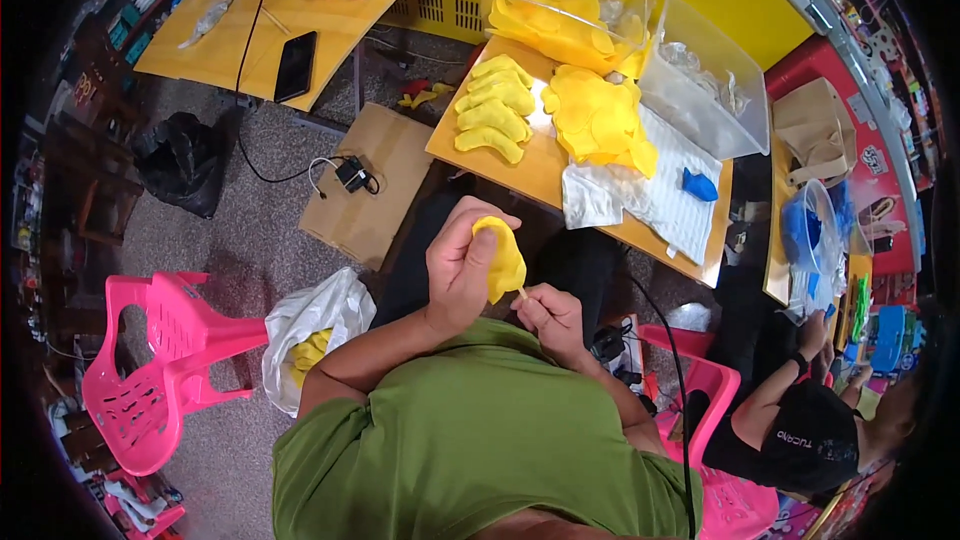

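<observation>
My left hand (462,265) is closed on a yellow soft piece (503,258), holding it upright above my lap. Just below and right of it, my right hand (548,315) pinches a thin pale stick (524,295) whose tip meets the lower edge of the piece. On the table (455,130) in front lie a row of stuffed yellow crescent pieces (493,105) and a heap of flat yellow cut pieces (598,115). Beside them are a white quilted pad (668,210) with a small blue piece (699,183) on it and a white plastic bag (590,200).
Clear bins (560,15) stand at the table's back. A left table (210,60) holds red pieces and a phone. Cardboard (345,220), a white sack (315,320) and a pink chair (150,360) are on the floor. Another person (800,430) sits at right.
</observation>
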Demonstrator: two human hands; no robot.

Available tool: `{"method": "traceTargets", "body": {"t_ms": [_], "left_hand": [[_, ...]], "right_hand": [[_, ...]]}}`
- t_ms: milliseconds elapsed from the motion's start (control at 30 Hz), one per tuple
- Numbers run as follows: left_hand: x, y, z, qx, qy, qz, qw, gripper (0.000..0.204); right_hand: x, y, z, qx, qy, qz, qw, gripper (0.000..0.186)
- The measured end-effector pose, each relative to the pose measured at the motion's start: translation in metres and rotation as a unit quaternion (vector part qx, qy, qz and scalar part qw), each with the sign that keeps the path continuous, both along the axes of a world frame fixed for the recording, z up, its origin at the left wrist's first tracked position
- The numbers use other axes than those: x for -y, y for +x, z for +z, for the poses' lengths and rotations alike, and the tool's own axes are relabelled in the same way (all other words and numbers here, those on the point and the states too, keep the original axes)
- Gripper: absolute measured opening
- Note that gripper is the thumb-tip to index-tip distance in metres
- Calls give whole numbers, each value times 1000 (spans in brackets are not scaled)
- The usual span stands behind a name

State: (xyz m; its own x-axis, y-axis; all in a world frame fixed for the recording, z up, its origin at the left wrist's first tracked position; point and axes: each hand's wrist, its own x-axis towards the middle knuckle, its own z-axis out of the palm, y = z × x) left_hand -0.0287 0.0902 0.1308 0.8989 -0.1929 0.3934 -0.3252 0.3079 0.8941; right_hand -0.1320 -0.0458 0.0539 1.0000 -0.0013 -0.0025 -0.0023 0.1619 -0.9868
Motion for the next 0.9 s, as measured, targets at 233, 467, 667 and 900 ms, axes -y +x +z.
{"method": "traceTargets", "body": {"t_ms": [233, 467, 667, 900], "left_hand": [[-3, 5, -7, -64, -55, -83, 993, 39], [-5, 2, -8, -79, -119, -127, 982, 40], [-1, 3, -14, -116, -90, -118, 982, 35], [-5, 9, -18, -65, -33, -89, 993, 29]], "right_hand": [[-1, -3, 0, 17, 0, -35, 999, 17], [-2, -7, -14, 7, 75, -12, 997, 16], [-3, -4, -5, -54, 78, 11, 995, 16], [0, -8, -8, -45, 149, -13, 988, 19]]}}
